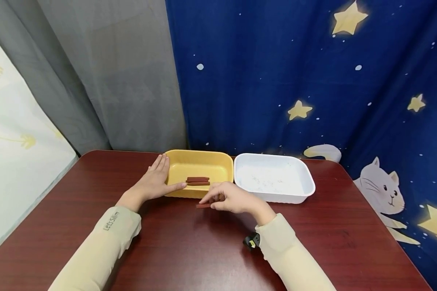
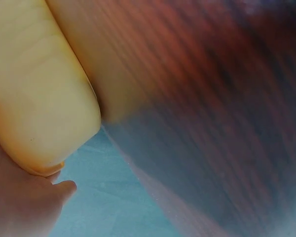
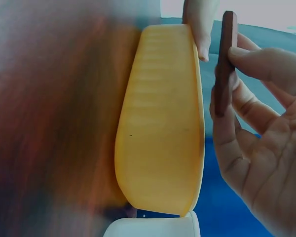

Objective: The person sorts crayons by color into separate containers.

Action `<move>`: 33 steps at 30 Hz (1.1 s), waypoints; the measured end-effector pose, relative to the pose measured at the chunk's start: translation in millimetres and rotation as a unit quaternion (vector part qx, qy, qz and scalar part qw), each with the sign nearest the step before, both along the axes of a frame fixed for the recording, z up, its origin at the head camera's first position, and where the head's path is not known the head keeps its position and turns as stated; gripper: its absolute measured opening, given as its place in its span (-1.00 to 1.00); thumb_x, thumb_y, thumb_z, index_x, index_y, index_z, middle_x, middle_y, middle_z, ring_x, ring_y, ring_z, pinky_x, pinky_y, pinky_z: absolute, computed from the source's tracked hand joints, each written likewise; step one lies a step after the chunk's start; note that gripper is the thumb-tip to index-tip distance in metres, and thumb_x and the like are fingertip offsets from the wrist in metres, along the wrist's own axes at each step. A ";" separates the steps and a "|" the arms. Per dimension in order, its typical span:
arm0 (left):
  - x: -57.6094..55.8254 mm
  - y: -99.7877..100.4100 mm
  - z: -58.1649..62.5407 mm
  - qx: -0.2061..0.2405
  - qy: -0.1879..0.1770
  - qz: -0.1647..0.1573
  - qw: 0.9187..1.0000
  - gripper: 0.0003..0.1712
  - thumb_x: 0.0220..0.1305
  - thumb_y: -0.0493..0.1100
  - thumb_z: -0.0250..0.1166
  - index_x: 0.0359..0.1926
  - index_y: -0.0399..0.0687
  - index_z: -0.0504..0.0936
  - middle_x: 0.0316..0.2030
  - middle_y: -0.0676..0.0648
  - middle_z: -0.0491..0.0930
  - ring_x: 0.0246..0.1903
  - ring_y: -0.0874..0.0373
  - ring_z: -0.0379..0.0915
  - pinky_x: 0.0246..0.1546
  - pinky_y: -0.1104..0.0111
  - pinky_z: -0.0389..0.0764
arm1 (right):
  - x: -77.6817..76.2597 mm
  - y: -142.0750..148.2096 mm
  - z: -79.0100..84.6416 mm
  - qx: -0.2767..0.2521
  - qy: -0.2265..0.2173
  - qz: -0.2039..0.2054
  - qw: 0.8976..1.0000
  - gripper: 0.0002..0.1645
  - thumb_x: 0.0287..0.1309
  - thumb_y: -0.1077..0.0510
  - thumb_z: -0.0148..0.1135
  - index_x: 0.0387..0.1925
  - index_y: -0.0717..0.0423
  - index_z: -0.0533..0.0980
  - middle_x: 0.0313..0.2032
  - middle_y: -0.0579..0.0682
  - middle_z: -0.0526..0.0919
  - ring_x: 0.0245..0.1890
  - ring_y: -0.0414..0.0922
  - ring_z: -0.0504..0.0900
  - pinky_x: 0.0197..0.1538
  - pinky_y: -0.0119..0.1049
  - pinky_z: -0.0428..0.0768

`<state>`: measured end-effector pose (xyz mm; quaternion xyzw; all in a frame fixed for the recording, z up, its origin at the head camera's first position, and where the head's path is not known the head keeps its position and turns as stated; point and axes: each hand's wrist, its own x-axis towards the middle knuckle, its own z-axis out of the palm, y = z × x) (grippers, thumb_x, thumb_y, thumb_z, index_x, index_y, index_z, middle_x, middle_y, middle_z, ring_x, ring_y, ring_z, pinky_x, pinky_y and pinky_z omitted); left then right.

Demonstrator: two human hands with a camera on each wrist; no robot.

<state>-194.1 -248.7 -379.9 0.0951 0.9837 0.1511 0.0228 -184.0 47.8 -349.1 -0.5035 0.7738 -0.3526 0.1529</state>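
Observation:
My right hand (image 1: 234, 197) pinches a short reddish-brown stick (image 1: 203, 206) between thumb and fingers, just in front of the yellow tray (image 1: 200, 157). In the right wrist view the thumb presses one face of the stick (image 3: 226, 59), and the fingers back the other. My left hand (image 1: 153, 180) rests on the tray's left end, fingers straight along the rim and thumb reaching over the near corner. Several similar brown sticks (image 1: 198, 183) lie side by side inside the tray, near its front wall. The left wrist view shows the tray's outer side (image 2: 44, 89).
A white tray (image 1: 276, 198) stands against the yellow one on the right, with small dark specks on its floor. Both sit toward the back of the dark red wooden table (image 1: 189, 250). Grey curtain (image 1: 127, 81) and starry blue curtain (image 1: 247, 89) hang behind.

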 end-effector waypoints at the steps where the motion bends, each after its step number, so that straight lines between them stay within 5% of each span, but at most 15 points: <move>1: 0.2 -0.2 0.1 0.000 0.000 0.001 1.000 0.43 0.16 0.61 0.05 0.52 -0.43 -0.29 0.56 -0.35 -0.37 0.57 -0.24 -0.47 0.48 -0.22 -0.13 | -2.3 -1.2 0.3 -0.008 0.002 -0.002 1.000 -0.65 0.17 0.38 0.19 -0.05 0.13 0.71 -0.29 0.02 0.63 -0.31 -0.34 0.48 -0.20 -0.44 0.56; 10: 2.0 0.6 -1.2 0.009 -0.002 0.003 1.000 0.44 0.15 0.62 0.07 0.53 -0.42 -0.27 0.57 -0.33 -0.35 0.57 -0.22 -0.46 0.48 -0.21 -0.11 | -20.6 -13.7 0.5 -0.039 0.019 -0.052 0.998 -0.64 0.14 0.40 0.19 -0.08 0.10 0.73 -0.28 0.02 0.66 -0.31 -0.27 0.49 -0.19 -0.32 0.55; 18: 1.9 -2.6 -0.6 0.005 0.000 0.002 1.000 0.43 0.15 0.62 0.06 0.53 -0.42 -0.27 0.57 -0.33 -0.36 0.57 -0.23 -0.46 0.48 -0.21 -0.12 | -39.8 -33.7 -3.4 -0.060 -0.017 -0.104 0.993 -0.66 0.14 0.41 0.25 -0.05 0.22 0.70 -0.13 0.15 0.74 -0.33 -0.23 0.52 -0.21 -0.33 0.57; 33: -0.7 0.0 -2.6 0.008 0.000 0.002 1.000 0.43 0.13 0.61 0.09 0.53 -0.39 -0.26 0.57 -0.29 -0.36 0.58 -0.16 -0.49 0.49 -0.18 -0.09 | -72.6 -59.3 -27.1 -0.014 -0.007 -0.138 0.990 -0.62 0.13 0.42 0.23 -0.03 0.15 0.71 -0.11 0.10 0.77 -0.34 -0.21 0.56 -0.26 -0.48 0.52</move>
